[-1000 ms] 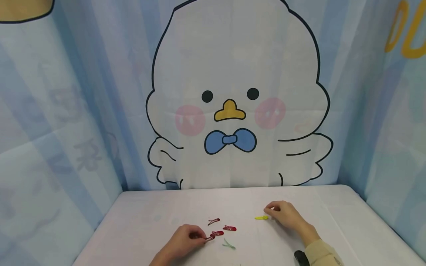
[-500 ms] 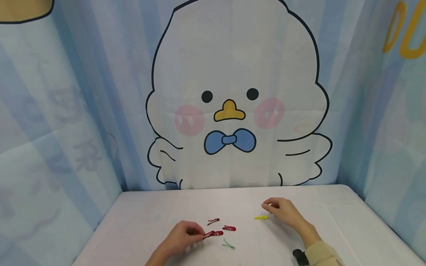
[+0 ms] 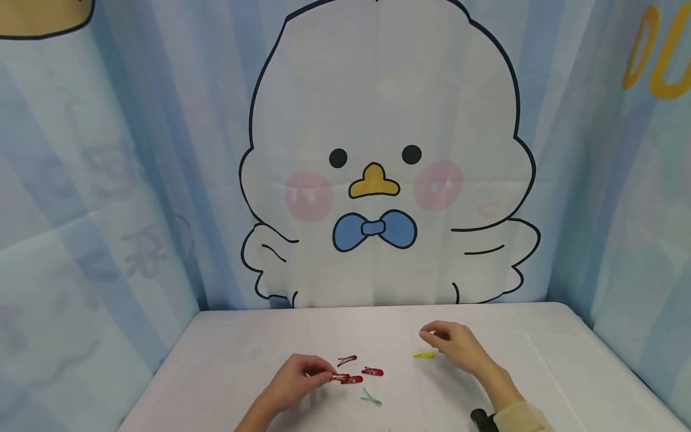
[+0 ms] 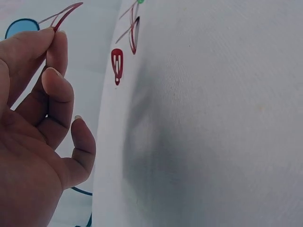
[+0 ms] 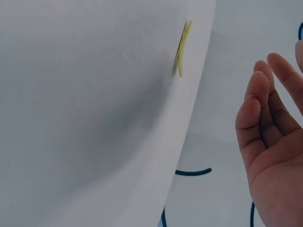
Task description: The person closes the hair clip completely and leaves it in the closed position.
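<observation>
The left grip (image 3: pixel 302 381) pinched a red clip (image 4: pixel 66 13) between thumb and finger, just above the counter, the clip's arms spread. The right grip (image 3: pixel 456 347) hung over the counter with its fingers loosely bent, holding nothing. Behind rose a pale blue curtain (image 3: pixel 556 90) printed with a cartoon chick (image 3: pixel 372 108). Below it spread the white counter (image 3: pixel 243 354). A beige sleeve (image 3: pixel 520 418) covered the right forearm. On the counter, beside the left fingertips, lay three more red clips (image 3: pixel 372 371), near one another. A yellow clip (image 3: pixel 423 354) lay beneath the right fingers, well apart from the red ones. A green clip (image 3: pixel 371 396), splayed in a V, lay nearer the person.
</observation>
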`<state>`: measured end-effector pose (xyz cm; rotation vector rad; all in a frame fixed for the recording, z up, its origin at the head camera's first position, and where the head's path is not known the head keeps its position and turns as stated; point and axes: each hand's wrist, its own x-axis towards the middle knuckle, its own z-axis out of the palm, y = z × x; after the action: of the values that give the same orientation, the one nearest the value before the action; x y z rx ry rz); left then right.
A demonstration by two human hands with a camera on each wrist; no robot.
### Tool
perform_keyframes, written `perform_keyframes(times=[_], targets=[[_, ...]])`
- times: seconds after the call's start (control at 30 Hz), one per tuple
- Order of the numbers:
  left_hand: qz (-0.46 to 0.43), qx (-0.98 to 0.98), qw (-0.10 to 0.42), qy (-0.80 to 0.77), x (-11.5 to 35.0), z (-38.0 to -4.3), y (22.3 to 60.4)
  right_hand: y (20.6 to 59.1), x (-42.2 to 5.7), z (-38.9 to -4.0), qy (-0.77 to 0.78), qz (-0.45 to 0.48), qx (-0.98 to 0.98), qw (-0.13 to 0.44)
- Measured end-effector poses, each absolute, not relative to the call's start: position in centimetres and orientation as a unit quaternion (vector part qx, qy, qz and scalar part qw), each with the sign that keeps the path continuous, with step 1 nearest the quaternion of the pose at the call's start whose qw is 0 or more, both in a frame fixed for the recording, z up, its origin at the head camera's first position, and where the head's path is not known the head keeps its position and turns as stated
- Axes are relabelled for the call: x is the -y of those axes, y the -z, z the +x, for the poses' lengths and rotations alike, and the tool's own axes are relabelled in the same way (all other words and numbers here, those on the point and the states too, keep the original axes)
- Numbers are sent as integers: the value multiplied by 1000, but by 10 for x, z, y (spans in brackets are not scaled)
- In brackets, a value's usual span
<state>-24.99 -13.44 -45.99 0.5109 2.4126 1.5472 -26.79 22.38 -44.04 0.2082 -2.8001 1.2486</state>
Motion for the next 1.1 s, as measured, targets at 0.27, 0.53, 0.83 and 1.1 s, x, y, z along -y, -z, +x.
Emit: perform_keyframes(times=[0.27,0.53,0.83,1.1], targets=[[180,-814,93,-544,130,-250,459,433,-217,-264,-418,79,904,47],[166,-803,76,-567,121,-248,456,427,-206,-257,-430,109,894,64],[181,-788,61,-586,112,-246,450,423,-187,-248,-449,142,879,79],[175,-769,43,-614,103,-241,447,425,-173,-238,-476,156,861,93]])
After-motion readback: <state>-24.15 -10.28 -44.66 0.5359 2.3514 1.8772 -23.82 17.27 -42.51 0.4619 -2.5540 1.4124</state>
